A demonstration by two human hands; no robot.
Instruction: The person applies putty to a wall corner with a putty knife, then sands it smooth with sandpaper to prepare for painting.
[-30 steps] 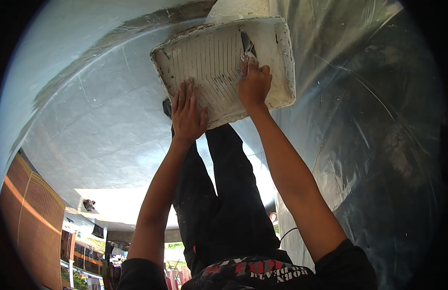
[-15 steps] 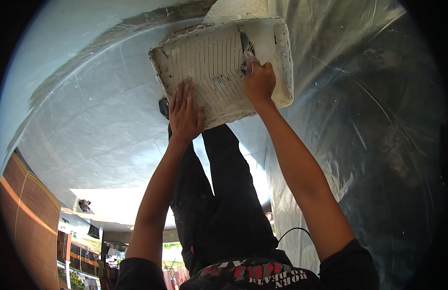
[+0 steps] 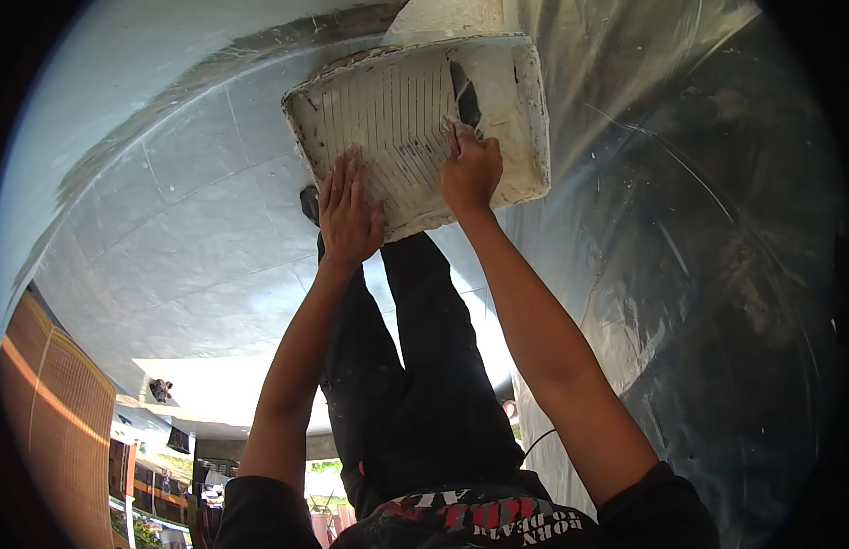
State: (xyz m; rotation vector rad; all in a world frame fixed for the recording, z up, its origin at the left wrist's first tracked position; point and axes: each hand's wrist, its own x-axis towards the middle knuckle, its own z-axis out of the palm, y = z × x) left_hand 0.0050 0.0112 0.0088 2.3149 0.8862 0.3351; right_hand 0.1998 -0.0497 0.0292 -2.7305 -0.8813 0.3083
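Note:
A paint tray with a ribbed slope and a deeper well at its right is coated in off-white paint. Its rim is crusted. My left hand lies on the tray's near left part, fingers stretched out and smeared with white. Closed around a putty knife, my right hand is over the border of ribs and well. The knife's dark blade points away from me against the tray; its handle is mostly hidden by my fingers.
Clear plastic sheeting hangs or lies along the right side. Grey floor spreads to the left, with a small dark object on it. My legs in dark trousers stand just below the tray, and a woven orange-brown panel is at lower left.
My right hand has shifted left and slightly toward me with the putty knife, from the well to the edge of the ribs. My left hand stays on the tray.

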